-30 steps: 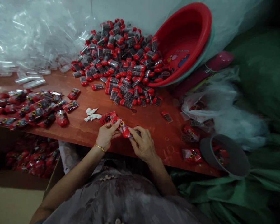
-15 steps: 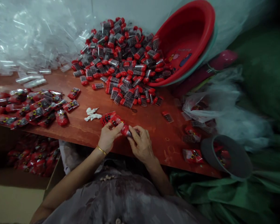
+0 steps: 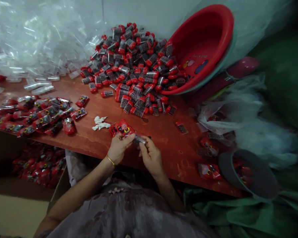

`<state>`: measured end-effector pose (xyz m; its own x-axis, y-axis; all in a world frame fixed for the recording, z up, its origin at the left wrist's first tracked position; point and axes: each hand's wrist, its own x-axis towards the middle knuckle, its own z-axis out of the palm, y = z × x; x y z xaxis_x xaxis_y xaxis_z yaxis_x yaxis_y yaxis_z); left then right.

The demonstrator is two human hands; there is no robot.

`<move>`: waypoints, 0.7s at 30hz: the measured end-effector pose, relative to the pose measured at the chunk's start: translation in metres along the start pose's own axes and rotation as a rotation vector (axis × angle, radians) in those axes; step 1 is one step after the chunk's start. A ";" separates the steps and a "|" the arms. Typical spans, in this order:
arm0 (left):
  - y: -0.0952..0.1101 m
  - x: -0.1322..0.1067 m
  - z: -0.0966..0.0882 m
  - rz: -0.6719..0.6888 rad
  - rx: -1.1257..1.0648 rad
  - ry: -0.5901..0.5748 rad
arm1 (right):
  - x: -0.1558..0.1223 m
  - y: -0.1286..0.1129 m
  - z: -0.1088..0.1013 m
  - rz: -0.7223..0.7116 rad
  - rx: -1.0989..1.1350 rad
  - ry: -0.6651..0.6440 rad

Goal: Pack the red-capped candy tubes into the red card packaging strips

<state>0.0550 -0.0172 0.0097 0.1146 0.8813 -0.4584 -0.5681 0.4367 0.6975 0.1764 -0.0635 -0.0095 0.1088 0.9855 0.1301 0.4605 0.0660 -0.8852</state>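
Observation:
My left hand (image 3: 119, 147), with a gold bangle at its wrist, is closed with the thumb pressed on a small clear plastic packet (image 3: 139, 139). From the right, my right hand (image 3: 152, 158) pinches the other end of that packet between thumb and fingers. What the packet holds is too dark and small to make out. Just beyond my left fingers lie several red printed packets (image 3: 123, 127) in a bunch, which the fingers partly cover. A crumpled white scrap (image 3: 100, 123) lies left of them.
A heap of small red-capped clear containers (image 3: 136, 69) leans against a red basin (image 3: 208, 39) at the back. Filled red packets (image 3: 44, 114) are piled left, above an open box (image 3: 17, 195). Clear plastic pieces (image 3: 39, 36) fill the back left. A grey bowl (image 3: 250, 175) stands right.
A red end showed between my hands before; now a clear part shows there. My right hand has shifted slightly right and down, and more of the red printed packets shows. The whole view has shifted a little.

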 end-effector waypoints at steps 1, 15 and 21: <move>-0.001 0.000 0.000 0.007 0.017 -0.012 | 0.000 -0.001 0.001 0.056 0.066 -0.012; -0.015 0.002 -0.010 0.132 0.108 -0.097 | -0.001 -0.002 0.012 0.164 0.261 0.118; -0.015 -0.001 -0.005 0.189 0.152 -0.056 | 0.002 -0.009 0.016 0.169 0.340 0.126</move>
<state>0.0591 -0.0253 -0.0029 0.0656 0.9567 -0.2835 -0.4555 0.2815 0.8446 0.1581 -0.0596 -0.0080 0.2750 0.9614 0.0047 0.1110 -0.0269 -0.9935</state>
